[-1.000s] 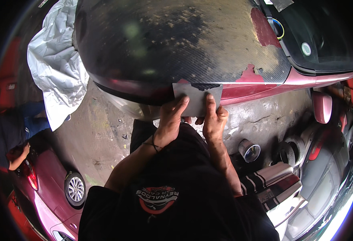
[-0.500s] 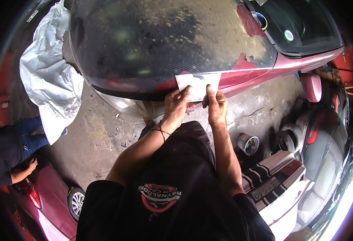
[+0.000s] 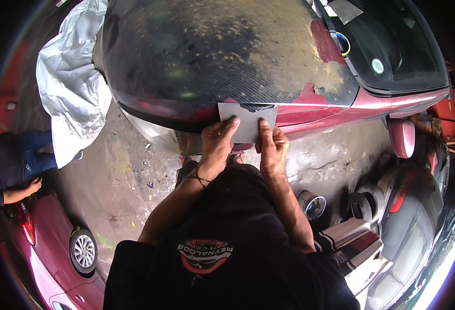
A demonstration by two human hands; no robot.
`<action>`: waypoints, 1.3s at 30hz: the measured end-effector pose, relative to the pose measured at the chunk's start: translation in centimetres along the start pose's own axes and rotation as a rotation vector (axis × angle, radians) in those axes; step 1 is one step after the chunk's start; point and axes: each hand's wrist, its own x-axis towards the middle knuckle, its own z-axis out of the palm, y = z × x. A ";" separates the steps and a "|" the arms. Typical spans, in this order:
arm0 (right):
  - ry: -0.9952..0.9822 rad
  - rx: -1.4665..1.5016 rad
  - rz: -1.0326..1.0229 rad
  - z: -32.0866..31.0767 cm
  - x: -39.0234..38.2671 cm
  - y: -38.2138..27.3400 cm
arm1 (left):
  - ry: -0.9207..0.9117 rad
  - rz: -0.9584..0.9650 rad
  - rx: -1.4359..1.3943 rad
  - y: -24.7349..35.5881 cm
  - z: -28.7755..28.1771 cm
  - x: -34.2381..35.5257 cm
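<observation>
Between my two hands is a thin flat grey rectangular sheet [image 3: 243, 125], its material unclear. My left hand [image 3: 218, 147] grips its near left corner, thumb on top, and my right hand [image 3: 273, 150] pinches the right side the same way. A ragged black scrap [image 3: 257, 108] lies along the sheet's far edge. That edge reaches the near side of a car hood [image 3: 227, 51] covered in worn, dark, carbon-patterned film. Maroon paint shows in torn patches [image 3: 310, 94]. Whether the sheet presses on the hood I cannot tell.
A crumpled silver cover [image 3: 75, 82] hangs at the left. Near the windshield [image 3: 393, 46] sit a tape roll [image 3: 344, 44] and another grey sheet [image 3: 345, 10]. Another person [image 3: 15, 160] is at the left by a maroon car [image 3: 57, 248]. Loose wheel rims [image 3: 312, 205] stand right.
The sheet has tilted, turning from bright white to grey, and sits slightly farther left in view. Both hands keep their hold. The whole view has shifted a little.
</observation>
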 end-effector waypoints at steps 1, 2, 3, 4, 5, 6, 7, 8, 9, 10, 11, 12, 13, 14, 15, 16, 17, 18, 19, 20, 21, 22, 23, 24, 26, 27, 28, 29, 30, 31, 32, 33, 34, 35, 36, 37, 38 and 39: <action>-0.052 -0.025 0.032 -0.5 0.3 -0.5 | -0.006 -0.015 0.017 0.6 0.2 -0.4; -0.108 -0.050 0.063 -1.1 0.7 -1.6 | 0.014 -0.027 -0.010 2.5 1.2 -1.3; -0.163 -0.075 0.095 -1.3 0.8 -2.9 | 0.006 -0.054 -0.039 2.7 1.3 -1.5; -0.201 -0.077 0.120 -0.6 0.4 -5.5 | -0.010 -0.076 -0.062 3.1 1.2 -1.5; -0.243 -0.258 0.137 -1.8 0.8 -6.7 | -0.026 -0.097 -0.094 3.6 1.3 -1.5; -0.194 -0.384 0.025 -2.9 0.8 -6.9 | -0.062 -0.150 -0.116 4.6 1.3 -1.8; -0.139 -0.509 -0.091 -4.0 1.0 -6.9 | -0.062 -0.168 -0.153 5.7 2.0 -2.0; -0.096 -0.571 -0.246 -5.3 1.4 -6.4 | -0.052 -0.192 -0.189 6.8 2.6 -2.5; -0.037 -0.529 -0.426 -5.7 2.0 -5.9 | -0.042 -0.217 -0.225 7.7 3.1 -2.7; -0.019 -0.637 -0.512 -6.1 2.2 -6.2 | -0.063 -0.214 -0.182 8.4 3.4 -2.1; -0.003 -0.738 -0.608 -6.1 2.7 -6.8 | -0.107 -0.188 -0.140 8.8 3.4 -1.2; 0.019 -0.804 -0.579 -6.0 3.0 -7.3 | -0.146 -0.193 -0.157 9.7 3.6 -0.4; 0.009 -0.828 -0.675 -6.0 3.5 -7.4 | -0.195 -0.201 -0.170 10.8 4.1 0.5; -0.007 -0.852 -0.768 -5.9 4.2 -7.4 | -0.244 -0.158 -0.114 12.3 4.7 0.8; -0.020 -0.875 -0.862 -5.8 4.7 -7.5 | -0.293 -0.116 -0.057 14.0 5.4 1.0; -0.029 -0.902 -0.896 -5.8 4.9 -7.6 | -0.210 -0.074 0.043 15.3 7.1 1.2; -0.070 -0.978 -0.957 -5.8 5.0 -7.7 | -0.233 0.006 0.174 16.1 8.0 2.1; -0.122 -1.042 -1.024 -5.3 5.2 -7.9 | -0.306 -0.002 0.147 16.6 8.1 4.3; -0.172 -1.107 -1.093 -4.9 5.5 -7.9 | -0.382 -0.010 0.119 16.7 8.1 6.8; -0.231 -1.173 -1.161 -4.4 5.8 -8.0 | -0.372 0.036 0.244 17.0 8.0 8.4; -0.269 -1.194 -1.186 -3.9 6.1 -8.0 | -0.360 0.079 0.367 17.2 7.9 9.8; -0.305 -1.220 -1.208 -3.5 6.4 -7.9 | -0.351 0.118 0.488 16.9 7.8 11.2; -0.332 -1.248 -1.227 -3.2 6.7 -7.9 | -0.274 0.232 0.763 16.5 8.2 12.4; -0.335 -1.249 -1.277 -3.1 7.1 -7.9 | -0.202 0.442 1.092 15.9 7.8 13.1; -0.373 -1.237 -1.343 -3.7 8.3 -7.6 | -0.012 0.791 1.547 14.3 7.4 13.0; -0.390 -1.228 -1.377 -3.8 8.8 -7.5 | 0.081 0.850 1.609 13.5 6.9 12.3; -0.399 -1.188 -1.408 -3.6 9.0 -7.7 | 0.087 0.970 1.579 12.7 6.0 11.7; -0.401 -1.178 -1.447 -3.6 9.3 -7.7 | 0.092 1.088 1.543 11.9 5.1 10.8; -0.403 -1.167 -1.486 -3.7 9.6 -7.6 | -0.033 1.163 1.459 11.0 4.1 9.6; -0.409 -1.145 -1.530 -3.5 10.0 -7.5 | -0.147 1.232 1.378 10.3 2.9 8.1; -0.410 -1.144 -1.541 -3.4 10.2 -7.4 | -0.203 1.273 1.384 9.3 2.0 6.7; -0.412 -1.142 -1.554 -3.2 10.3 -7.4 | -0.262 1.277 1.379 8.2 1.0 5.9; -0.418 -1.141 -1.566 -3.0 10.5 -7.4 | -0.260 1.323 1.393 7.2 0.3 5.4; -0.419 -1.139 -1.564 -2.9 10.6 -7.3 | -0.259 1.369 1.407 6.4 -0.2 5.1; -0.421 -1.139 -1.562 -2.7 10.8 -7.3 | -0.214 1.387 1.357 5.6 -0.2 5.1; -0.425 -1.136 -1.566 -2.6 11.0 -7.3 | -0.179 1.388 1.324 5.2 -0.1 5.3; -0.433 -1.113 -1.562 -2.5 11.1 -7.2 | -0.144 1.389 1.291 4.8 0.1 5.5; -0.441 -1.095 -1.544 -2.5 11.1 -7.2 | -0.110 1.390 1.257 4.4 0.4 5.8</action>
